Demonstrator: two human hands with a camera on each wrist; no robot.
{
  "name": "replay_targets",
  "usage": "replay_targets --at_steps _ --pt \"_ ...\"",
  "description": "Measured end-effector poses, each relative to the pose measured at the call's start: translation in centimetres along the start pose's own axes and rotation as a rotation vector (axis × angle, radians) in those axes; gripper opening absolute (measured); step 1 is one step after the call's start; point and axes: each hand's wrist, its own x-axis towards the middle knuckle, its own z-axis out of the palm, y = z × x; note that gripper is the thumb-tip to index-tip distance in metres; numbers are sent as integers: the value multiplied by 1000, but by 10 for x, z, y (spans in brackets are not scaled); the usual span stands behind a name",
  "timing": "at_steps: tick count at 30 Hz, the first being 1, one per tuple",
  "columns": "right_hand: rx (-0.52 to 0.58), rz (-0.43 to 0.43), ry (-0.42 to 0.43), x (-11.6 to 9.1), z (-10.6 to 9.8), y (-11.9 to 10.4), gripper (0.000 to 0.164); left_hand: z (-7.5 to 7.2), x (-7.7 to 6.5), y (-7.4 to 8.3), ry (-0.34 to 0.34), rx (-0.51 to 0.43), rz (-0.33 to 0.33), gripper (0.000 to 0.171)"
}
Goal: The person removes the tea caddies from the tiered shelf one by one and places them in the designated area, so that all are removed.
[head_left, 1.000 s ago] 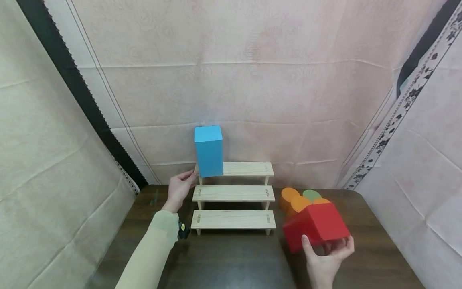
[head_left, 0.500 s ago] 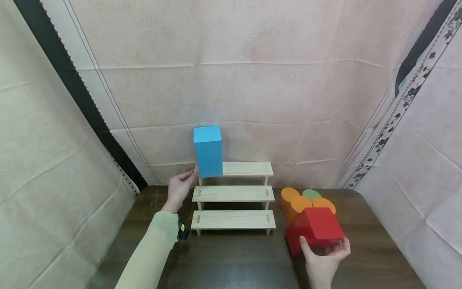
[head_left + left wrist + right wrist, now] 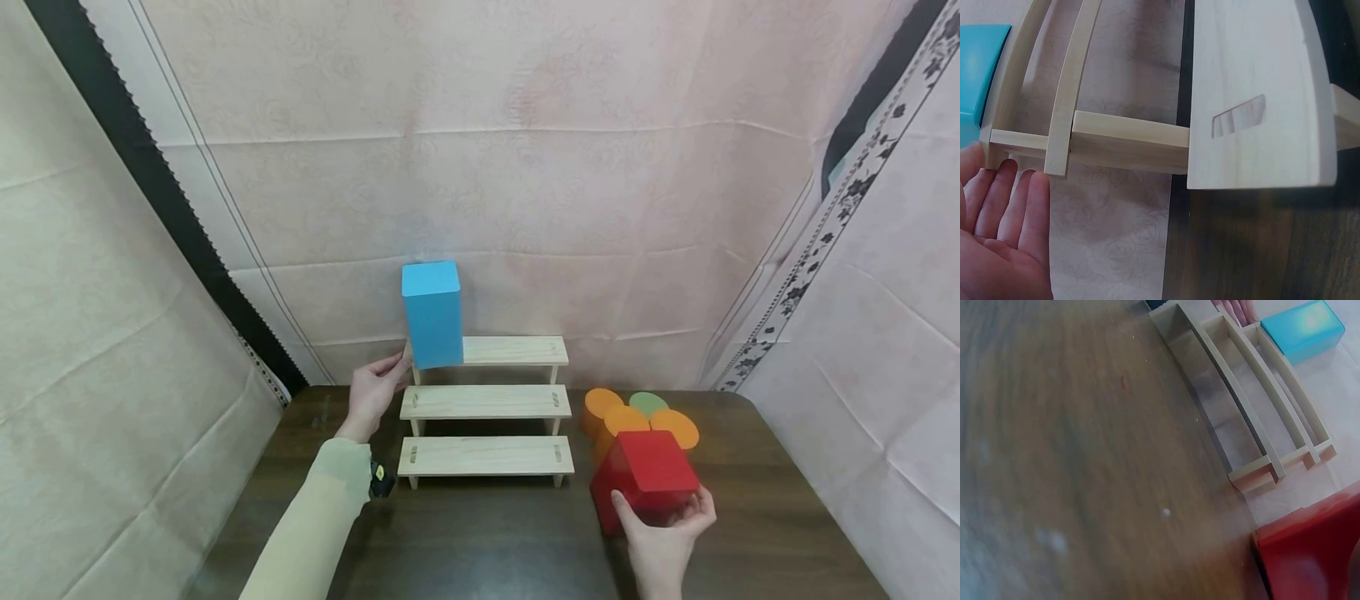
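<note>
At the left end of a three-step wooden display rack [image 3: 486, 456], my left hand [image 3: 371, 396] grips the top step's end. In the left wrist view the thumb lies on the end of the frame, with the fingers below it. A blue rectangular block [image 3: 435, 321] stands upright on the left part of that top step. My right hand [image 3: 663, 537] holds a red block [image 3: 645, 479] low on its near side, thumb at the left and fingers at the right. This block stands close in front of the orange cylinders [image 3: 625, 423].
A green round-topped piece [image 3: 648, 404] stands behind the orange cylinders, at the back right of the dark wooden table [image 3: 480, 542]. Pale cloth [image 3: 525, 208] hangs behind the rack and along both sides. A dark watch [image 3: 381, 479] is on the left wrist.
The right hand has turned the red block and drawn it slightly left, so more of the right orange cylinder shows. The left hand, rack and blue block stay in place.
</note>
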Motion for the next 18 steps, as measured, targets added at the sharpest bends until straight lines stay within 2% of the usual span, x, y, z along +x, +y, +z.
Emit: replay_targets --at_steps 11,18 --pt "-20 41 10 -3 2 -2 118 -1 -2 0 -8 25 1 42" --pt "-16 4 6 -4 5 -1 122 -1 -2 0 -9 5 2 42"
